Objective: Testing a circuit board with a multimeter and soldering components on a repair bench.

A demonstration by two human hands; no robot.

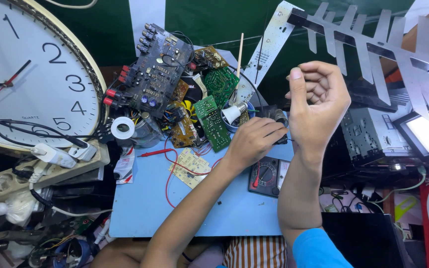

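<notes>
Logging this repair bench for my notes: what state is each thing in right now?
left hand: closed on a small dark part
right hand: raised, loosely curled, empty as far as shows
multimeter: lying flat, partly under the forearms
red probe: lying loose on the blue table
power strip: plugs inserted
</notes>
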